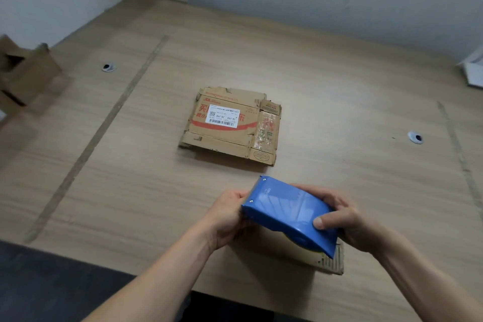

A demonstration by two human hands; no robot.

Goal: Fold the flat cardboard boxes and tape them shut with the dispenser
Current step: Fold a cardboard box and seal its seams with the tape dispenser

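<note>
A blue tape dispenser (287,213) is held above a cardboard box (330,260) near the table's front edge; only the box's right corner shows beneath it. My right hand (342,219) grips the dispenser's rear end, thumb on its top. My left hand (226,214) holds its front end, fingers curled at the cutter side. A flattened cardboard box (230,125) with a white shipping label and red print lies in the middle of the table, apart from both hands.
The wooden table (339,86) has two cable holes (108,67) (415,137) and tape strips across it. Folded cardboard boxes (21,73) stand at the left edge. A white object (473,70) sits at the far right. White walls with paper sheets close off the back.
</note>
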